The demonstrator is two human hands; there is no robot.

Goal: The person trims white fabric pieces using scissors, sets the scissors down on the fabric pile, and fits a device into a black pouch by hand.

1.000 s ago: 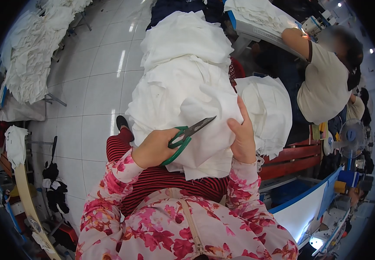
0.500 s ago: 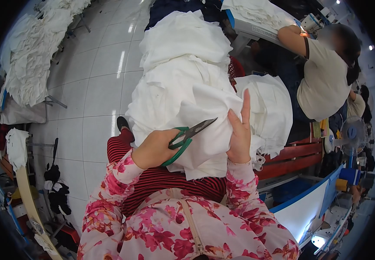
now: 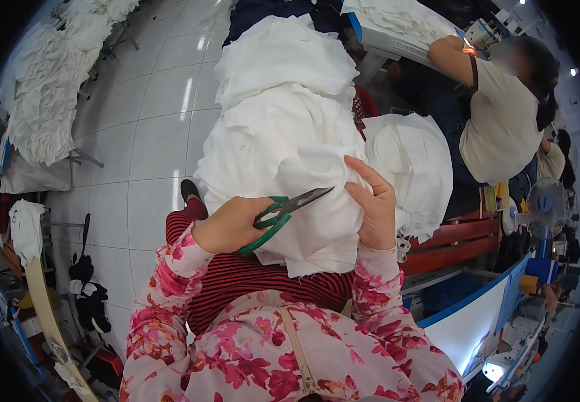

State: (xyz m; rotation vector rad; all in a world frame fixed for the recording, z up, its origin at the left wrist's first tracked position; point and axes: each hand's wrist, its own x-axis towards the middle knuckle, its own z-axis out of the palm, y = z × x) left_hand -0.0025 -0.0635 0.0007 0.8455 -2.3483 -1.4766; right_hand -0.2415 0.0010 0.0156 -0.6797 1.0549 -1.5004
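My left hand (image 3: 231, 225) is closed around the green handles of a pair of scissors (image 3: 275, 224). Their dark blades look nearly closed and point right, lying over a white fabric piece (image 3: 317, 231). At the right edge of that piece, my right hand (image 3: 377, 206) has its thumb and fingers bent onto the cloth; the fingers' far sides are hidden. The piece lies across my lap, its frayed lower edge over red-and-black striped trousers. Beyond it rises a big stack of white fabric pieces (image 3: 283, 67).
A smaller white fabric stack (image 3: 411, 171) lies on a red slatted bench (image 3: 447, 248) at the right. Past it, a person (image 3: 504, 120) sits at a sewing machine (image 3: 481, 33). More white cloth (image 3: 45, 87) covers a table at the left, across the tiled floor (image 3: 159, 141).
My right hand's fingers, upright before, have bent down and left onto the cloth, which has lost its raised fold. My left hand and the scissors have shifted slightly left.
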